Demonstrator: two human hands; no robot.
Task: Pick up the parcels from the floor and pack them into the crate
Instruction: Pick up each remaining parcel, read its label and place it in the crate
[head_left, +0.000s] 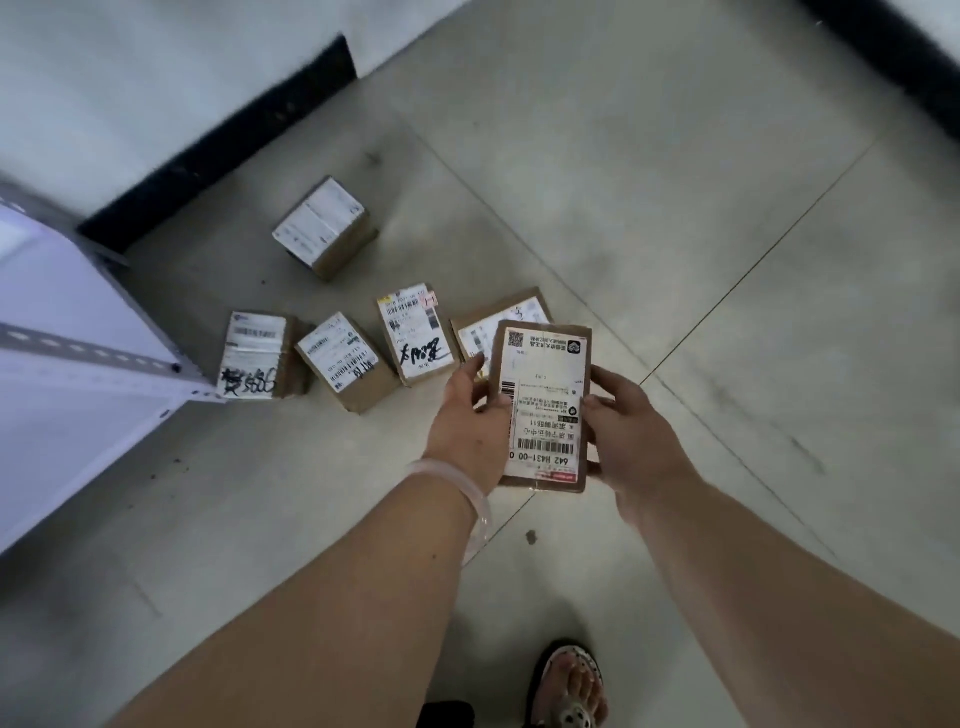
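A flat brown parcel with a big white label is up off the floor, a bit right of the middle of the frame, and both hands hold it. The left hand grips its left edge, with the thumb on the front and the fingers tucked behind. The right hand grips its right edge, with the thumb on the label side. So the parcel sits right between the two hands, touching both, with its label facing the camera. Five more parcels lie on the grey floor, above and to the left of the hands. The nearest one, a half-hidden parcel, peeks out from behind the top of the held one. Left of it, in a loose row, are a long-label parcel, a small box and a scribbled box just beside a white shelf at the left edge. A cube box sits alone farther up. A pale bracelet is on the left wrist, and a foot in a sandal shows at the bottom.
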